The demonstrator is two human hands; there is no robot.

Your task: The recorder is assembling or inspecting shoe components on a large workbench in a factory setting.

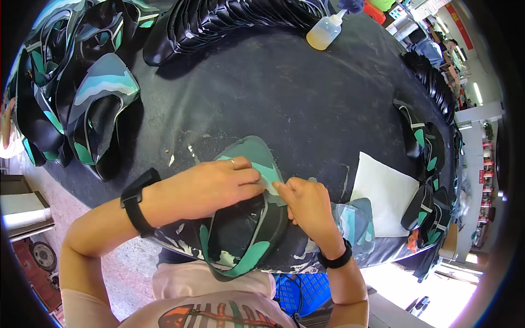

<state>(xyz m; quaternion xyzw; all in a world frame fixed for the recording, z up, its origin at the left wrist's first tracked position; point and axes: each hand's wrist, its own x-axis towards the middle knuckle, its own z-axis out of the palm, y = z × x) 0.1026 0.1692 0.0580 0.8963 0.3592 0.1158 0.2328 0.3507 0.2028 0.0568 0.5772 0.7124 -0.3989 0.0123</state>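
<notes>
Gently treat the green-and-black shoe upper (249, 151) as probably light, soft and floppy; best gripped by the edges at the wide end. Pinched in left hand (221, 183) and right hand (310, 203), left of the white sheet (384, 186).

A black-covered table (246, 98) spreads beneath and ahead of the left hand (221, 183); pale, mottled floor (124, 273) shows to its left; far beyond the right hand (309, 205), a whitish wall (495, 68) and glowing tube light (478, 93)
</notes>
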